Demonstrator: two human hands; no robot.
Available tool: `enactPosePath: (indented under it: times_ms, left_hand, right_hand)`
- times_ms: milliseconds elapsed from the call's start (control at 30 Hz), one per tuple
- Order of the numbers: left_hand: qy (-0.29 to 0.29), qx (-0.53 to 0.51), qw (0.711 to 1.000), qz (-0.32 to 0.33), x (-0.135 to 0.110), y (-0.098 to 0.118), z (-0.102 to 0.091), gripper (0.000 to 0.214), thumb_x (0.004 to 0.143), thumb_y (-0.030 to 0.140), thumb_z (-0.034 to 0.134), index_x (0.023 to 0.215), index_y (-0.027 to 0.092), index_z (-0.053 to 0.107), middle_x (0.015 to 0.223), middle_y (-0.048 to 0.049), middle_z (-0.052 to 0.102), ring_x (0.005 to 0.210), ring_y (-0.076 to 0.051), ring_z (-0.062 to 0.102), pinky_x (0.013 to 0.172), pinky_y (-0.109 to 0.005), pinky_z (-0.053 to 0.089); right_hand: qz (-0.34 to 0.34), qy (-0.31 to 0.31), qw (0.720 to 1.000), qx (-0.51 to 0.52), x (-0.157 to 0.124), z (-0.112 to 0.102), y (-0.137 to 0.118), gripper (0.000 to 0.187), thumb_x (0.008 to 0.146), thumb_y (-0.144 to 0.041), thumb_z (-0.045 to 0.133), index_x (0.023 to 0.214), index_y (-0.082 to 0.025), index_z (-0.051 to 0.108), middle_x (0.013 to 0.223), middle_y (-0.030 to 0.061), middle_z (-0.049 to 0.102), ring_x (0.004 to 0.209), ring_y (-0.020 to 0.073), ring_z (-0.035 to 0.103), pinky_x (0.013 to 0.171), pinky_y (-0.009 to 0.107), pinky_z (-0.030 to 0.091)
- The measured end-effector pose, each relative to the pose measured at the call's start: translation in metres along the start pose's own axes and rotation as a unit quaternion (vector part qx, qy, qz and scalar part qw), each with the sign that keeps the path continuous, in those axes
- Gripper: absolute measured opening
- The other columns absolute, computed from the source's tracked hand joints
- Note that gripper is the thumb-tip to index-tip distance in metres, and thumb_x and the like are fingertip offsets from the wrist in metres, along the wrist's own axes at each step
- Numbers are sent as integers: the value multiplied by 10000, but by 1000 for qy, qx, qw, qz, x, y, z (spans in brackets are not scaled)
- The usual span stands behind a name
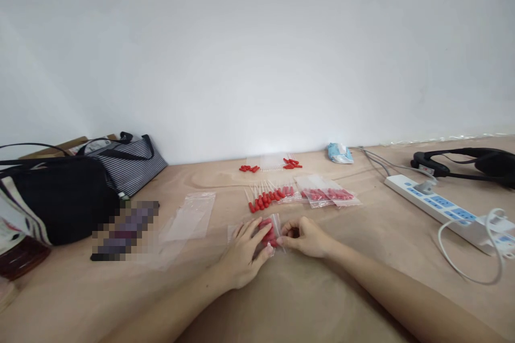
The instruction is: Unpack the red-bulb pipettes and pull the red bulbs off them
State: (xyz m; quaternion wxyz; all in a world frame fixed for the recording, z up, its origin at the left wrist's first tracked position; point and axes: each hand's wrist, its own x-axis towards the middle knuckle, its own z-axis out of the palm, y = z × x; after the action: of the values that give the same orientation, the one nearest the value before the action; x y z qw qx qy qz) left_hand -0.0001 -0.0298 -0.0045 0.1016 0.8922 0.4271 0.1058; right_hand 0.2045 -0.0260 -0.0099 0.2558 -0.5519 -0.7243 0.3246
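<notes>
A small clear zip bag [276,223] with red pieces [267,231] inside lies on the table in front of me. Across its left part rests my left hand [246,251], fingers stretched and spread, the thumb near the bag's lower edge. My right hand [304,237] has its fingers curled, with thumb and forefinger pinched at the bag's right edge. Just beyond both hands lies a loose row of red-tipped white sticks [265,198]. Filled clear bags [328,193] of red-tipped pieces overlap to the right of that row.
Flat clear bags [193,214] lie left of my hands. Farther back are more red-tipped sticks [292,163] and a blue-and-white packet [340,153]. A power strip [434,206] with cables and a black headset [462,163] occupy the right. Black bag [68,198] at left.
</notes>
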Motion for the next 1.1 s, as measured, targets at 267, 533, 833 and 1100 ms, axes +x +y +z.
enactPosePath:
  times_ms: [267,533,833,1100]
  left_hand:
    - [56,37,997,29,3,2,-1,409,870,377,390,1236,201,436,1242,-90,491,1133,-247,438,952,-483,342]
    - [129,67,967,209,42,-12,-8,298,847,119,399,1071,220,569,1091,-40,595,989,-183,503,862,-360,393]
    - [162,21,926,339,59,-18,3,297,897,202,358,773,160,625,849,-41,653,764,-121,565,724,-243,435]
    - [153,39,942,296,52,-17,4,264,853,92,350,758,145,591,838,-44,639,721,-120,562,687,-237,429]
  right_hand:
    - [35,83,995,44,1,15,4,112,680,-249,551,609,-171,592,550,-21,576,496,90,471,503,206,335]
    - [-15,80,989,125,2,16,10,162,693,-281,556,584,-163,536,513,-36,519,464,70,403,462,193,307]
    - [-84,98,991,30,-2,15,8,236,770,-316,519,585,-170,536,547,-31,543,521,88,449,594,247,336]
    - [-271,115,947,-124,-5,0,10,83,753,-169,536,789,-214,596,708,-8,574,713,132,463,680,288,276]
